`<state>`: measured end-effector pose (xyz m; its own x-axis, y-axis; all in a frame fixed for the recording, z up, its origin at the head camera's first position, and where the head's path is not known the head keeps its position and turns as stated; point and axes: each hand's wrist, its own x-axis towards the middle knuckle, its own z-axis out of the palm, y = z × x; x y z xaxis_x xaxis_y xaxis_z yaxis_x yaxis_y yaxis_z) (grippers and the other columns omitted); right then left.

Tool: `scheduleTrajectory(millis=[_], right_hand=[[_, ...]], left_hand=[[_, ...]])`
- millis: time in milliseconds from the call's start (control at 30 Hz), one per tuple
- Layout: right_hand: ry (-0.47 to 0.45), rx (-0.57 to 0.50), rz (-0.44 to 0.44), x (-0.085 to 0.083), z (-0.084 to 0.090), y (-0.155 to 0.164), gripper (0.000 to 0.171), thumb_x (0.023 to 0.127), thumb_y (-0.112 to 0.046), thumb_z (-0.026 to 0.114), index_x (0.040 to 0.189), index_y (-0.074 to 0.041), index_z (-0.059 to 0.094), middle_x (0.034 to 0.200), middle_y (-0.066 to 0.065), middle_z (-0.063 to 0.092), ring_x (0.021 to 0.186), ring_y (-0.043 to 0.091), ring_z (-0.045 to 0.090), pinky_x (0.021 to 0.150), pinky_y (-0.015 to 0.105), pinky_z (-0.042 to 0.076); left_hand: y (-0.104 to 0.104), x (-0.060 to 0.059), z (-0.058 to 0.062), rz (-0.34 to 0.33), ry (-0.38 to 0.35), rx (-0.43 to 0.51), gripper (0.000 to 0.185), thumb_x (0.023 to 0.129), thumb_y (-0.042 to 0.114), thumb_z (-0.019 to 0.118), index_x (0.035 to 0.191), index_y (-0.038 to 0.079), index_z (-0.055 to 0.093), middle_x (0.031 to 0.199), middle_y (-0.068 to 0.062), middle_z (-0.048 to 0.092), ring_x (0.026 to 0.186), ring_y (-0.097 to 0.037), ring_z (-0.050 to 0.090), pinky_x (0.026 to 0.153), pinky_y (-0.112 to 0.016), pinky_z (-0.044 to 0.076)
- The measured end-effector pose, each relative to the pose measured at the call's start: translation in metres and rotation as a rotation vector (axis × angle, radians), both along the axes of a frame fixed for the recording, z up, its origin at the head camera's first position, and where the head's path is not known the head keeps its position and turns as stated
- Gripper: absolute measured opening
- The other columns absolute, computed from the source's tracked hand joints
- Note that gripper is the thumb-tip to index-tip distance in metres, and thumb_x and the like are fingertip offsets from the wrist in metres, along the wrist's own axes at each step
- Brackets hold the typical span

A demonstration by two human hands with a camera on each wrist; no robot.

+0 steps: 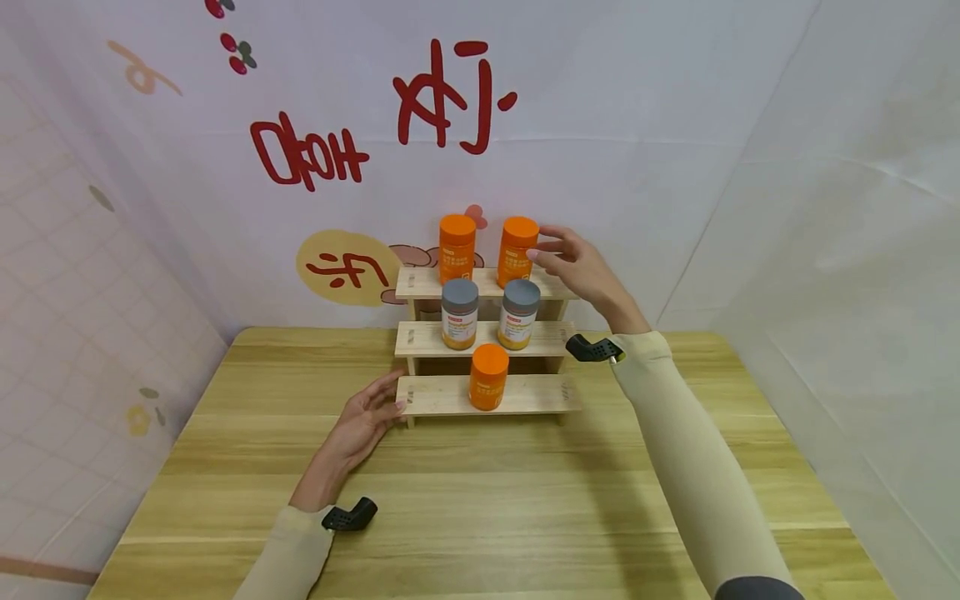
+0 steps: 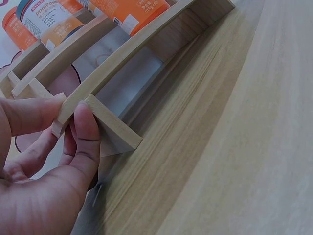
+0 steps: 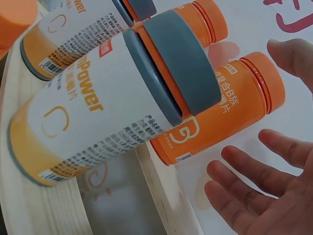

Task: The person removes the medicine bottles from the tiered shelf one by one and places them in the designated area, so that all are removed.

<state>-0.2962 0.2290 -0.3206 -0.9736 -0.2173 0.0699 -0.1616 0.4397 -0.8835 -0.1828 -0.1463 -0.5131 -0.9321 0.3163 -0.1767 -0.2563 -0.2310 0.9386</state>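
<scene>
We are pinching the tiered wooden shelf's bottom board (image 1: 438, 397) with our left hand (image 1: 366, 423), holding our right hand (image 1: 583, 265) wide beside the upper-right orange B-vitamin bottle (image 1: 515, 257).

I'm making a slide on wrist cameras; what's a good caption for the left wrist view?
Left hand pinching the lowest board of a wooden rack, with an orange jar standing on it.

The nearer grey-lidded jar (image 3: 93, 105) partly hides the orange bottle (image 3: 232, 107) behind it.
</scene>
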Motion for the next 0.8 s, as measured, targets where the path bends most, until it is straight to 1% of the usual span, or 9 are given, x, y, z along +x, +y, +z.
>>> scheduleTrajectory(millis=[233, 467, 567, 800], right_hand=[[-0.028, -0.018, -0.01, -0.009, 0.002, -0.007, 0.069, 0.094, -0.053, 0.07, 0.153, -0.027, 0.047, 0.149, 0.006, 0.055, 0.132, 0.025, 0.056, 0.114, 0.045, 0.048], [-0.053, 0.02, -0.024, -0.016, 0.008, -0.018, 0.071, 0.091, -0.056, 0.072, 0.151, -0.026, 0.049, 0.145, 0.007, 0.058, 0.13, 0.025, 0.056, 0.115, 0.046, 0.046], [-0.055, 0.014, -0.026, -0.018, 0.007, -0.022, 0.068, 0.092, -0.053, 0.071, 0.15, -0.025, 0.05, 0.144, 0.008, 0.058, 0.13, 0.026, 0.056, 0.116, 0.046, 0.045], [-0.061, -0.062, -0.028, -0.019, 0.002, -0.026, 0.058, 0.095, -0.043, 0.073, 0.146, -0.024, 0.054, 0.141, 0.008, 0.061, 0.129, 0.026, 0.057, 0.115, 0.047, 0.046]], left_hand=[[0.001, 0.0, -0.001, 0.003, 0.002, 0.003, 0.071, 0.1, -0.001, 0.061, 0.162, 0.008, 0.029, 0.136, -0.008, 0.045, 0.105, -0.012, 0.059, 0.083, -0.022, 0.056], [0.001, -0.001, -0.001, 0.001, 0.002, 0.003, 0.071, 0.1, -0.001, 0.062, 0.162, 0.007, 0.029, 0.135, -0.009, 0.046, 0.106, -0.013, 0.059, 0.084, -0.022, 0.057], [0.001, -0.001, -0.001, 0.0, -0.002, 0.002, 0.071, 0.099, -0.001, 0.063, 0.162, 0.007, 0.029, 0.134, -0.009, 0.046, 0.106, -0.013, 0.06, 0.085, -0.022, 0.057], [0.001, 0.0, 0.0, 0.002, -0.006, 0.001, 0.07, 0.099, -0.001, 0.063, 0.161, 0.01, 0.032, 0.131, -0.007, 0.047, 0.106, -0.012, 0.059, 0.085, -0.022, 0.057]])
